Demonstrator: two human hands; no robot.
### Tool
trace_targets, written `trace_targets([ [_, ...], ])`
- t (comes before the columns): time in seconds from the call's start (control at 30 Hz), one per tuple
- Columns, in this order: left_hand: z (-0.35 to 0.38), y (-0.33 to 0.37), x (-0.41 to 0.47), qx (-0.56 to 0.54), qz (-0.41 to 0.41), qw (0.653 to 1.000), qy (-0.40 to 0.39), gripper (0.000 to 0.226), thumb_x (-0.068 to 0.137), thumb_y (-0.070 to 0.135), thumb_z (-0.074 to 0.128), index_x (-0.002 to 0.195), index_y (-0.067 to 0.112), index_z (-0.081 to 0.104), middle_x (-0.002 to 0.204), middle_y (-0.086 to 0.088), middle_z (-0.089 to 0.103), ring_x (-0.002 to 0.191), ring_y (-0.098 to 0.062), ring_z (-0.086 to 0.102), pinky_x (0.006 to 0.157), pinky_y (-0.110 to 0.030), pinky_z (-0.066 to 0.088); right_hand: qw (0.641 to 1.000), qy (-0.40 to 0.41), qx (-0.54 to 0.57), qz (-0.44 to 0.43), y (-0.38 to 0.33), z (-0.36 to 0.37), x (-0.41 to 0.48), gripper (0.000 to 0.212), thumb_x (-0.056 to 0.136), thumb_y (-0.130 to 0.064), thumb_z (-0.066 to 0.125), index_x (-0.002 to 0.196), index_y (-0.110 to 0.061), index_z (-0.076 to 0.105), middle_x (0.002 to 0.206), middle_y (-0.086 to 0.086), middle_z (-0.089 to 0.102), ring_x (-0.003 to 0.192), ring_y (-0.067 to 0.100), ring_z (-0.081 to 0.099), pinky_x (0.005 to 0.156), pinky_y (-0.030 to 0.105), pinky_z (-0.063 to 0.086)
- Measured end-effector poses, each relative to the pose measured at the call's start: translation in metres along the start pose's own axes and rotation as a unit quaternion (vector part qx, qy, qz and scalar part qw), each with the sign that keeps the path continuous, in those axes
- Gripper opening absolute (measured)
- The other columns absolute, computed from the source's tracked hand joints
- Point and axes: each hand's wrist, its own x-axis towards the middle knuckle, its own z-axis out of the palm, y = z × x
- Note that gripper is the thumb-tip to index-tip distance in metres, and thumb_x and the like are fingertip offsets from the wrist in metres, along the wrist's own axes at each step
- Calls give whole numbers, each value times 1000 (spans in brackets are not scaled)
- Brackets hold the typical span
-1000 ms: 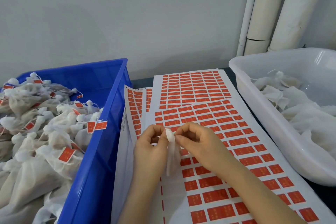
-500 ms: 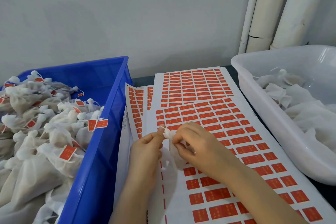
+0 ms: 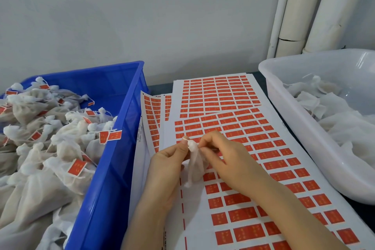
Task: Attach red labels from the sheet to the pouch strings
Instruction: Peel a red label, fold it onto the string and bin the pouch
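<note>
Centrally, both hands meet over the top label sheet [image 3: 269, 168]. The left hand [image 3: 168, 160] comes up from below, thumb and forefinger pinching the gathered neck of a small white pouch [image 3: 194, 168]. The right hand [image 3: 225, 158] reaches in from the right with fingers curled, pinching the same neck (whether it has the string itself is too fine to tell). The pouch hangs between them, low over the sheet's bare left columns. A blue bin [image 3: 113, 148] of labelled pouches stands just beside the left wrist. A white tub [image 3: 300, 128] flanks the sheet's right edge, well apart from the right hand.
</note>
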Motion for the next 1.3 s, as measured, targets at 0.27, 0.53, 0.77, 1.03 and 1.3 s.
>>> trace_targets([
  [0.27, 5, 0, -3, 125, 34, 991, 32, 38, 67, 59, 47, 71, 31, 72, 73, 16, 70, 80, -14, 65, 69, -22, 50, 996, 65, -54, -18, 0, -3, 2, 11, 93, -18, 51, 98, -17, 60, 91, -18, 49, 78, -7, 47, 75, -3, 36],
  [0.53, 1, -4, 0, 154, 52, 986, -42, 12, 64, 45, 65, 67, 37, 73, 75, 28, 69, 83, -6, 61, 78, -22, 49, 989, 86, -80, -86, 2, -5, 2, 7, 86, -4, 59, 88, -6, 66, 87, 4, 62, 78, 3, 51, 68, 6, 43],
  [0.77, 2, -6, 0, 104, 61, 991, -56, 20, 82, 30, 69, 71, 46, 74, 82, 31, 68, 93, -7, 60, 85, -28, 48, 988, 126, -39, -74, 4, -4, 3, 9, 85, -8, 63, 92, -11, 67, 87, -8, 60, 77, -8, 51, 78, 1, 42],
  [1.03, 8, -8, 2, 74, 57, 996, -16, 16, 89, 30, 61, 76, 32, 69, 74, 26, 68, 86, -3, 59, 62, -13, 41, 988, 81, 126, 36, -2, -2, 2, 20, 90, -33, 53, 96, -51, 48, 79, -33, 57, 88, -17, 54, 67, -1, 42],
  [1.3, 11, -9, 4, 46, 34, 998, 32, 18, 92, 37, 55, 78, 31, 65, 79, 19, 65, 81, -9, 59, 60, -17, 42, 982, 35, 169, 71, 1, -2, 3, 26, 93, -25, 52, 93, -50, 56, 93, -27, 62, 88, -8, 59, 71, 3, 47],
])
